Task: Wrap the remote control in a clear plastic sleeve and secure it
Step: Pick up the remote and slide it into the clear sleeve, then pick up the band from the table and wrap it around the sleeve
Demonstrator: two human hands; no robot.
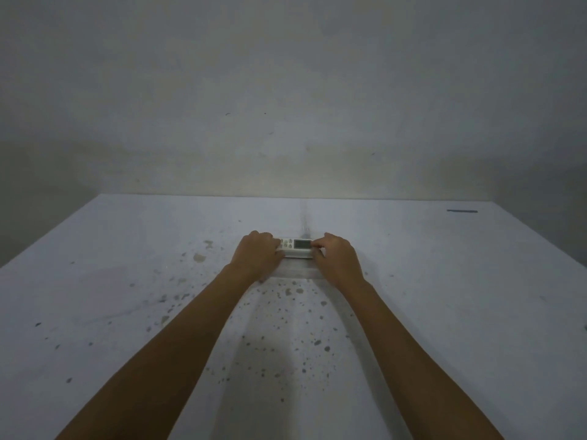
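Observation:
A white remote control (pixel 297 247) lies sideways on the table, its small grey screen toward the right and its buttons toward the left. My left hand (pixel 259 254) grips its left end and my right hand (pixel 336 258) grips its right end, fingers curled over the top. A clear plastic sleeve (pixel 297 270) lies flat on the table just in front of the remote, between my two wrists; its edges are faint and partly hidden by my hands. Whether it runs under the remote I cannot tell.
The white table (pixel 444 296) is speckled with dark spots near the middle. A thin blue strip (pixel 462 211) lies at the far right, near the back edge. A bare grey wall (pixel 286 90) stands right behind the table.

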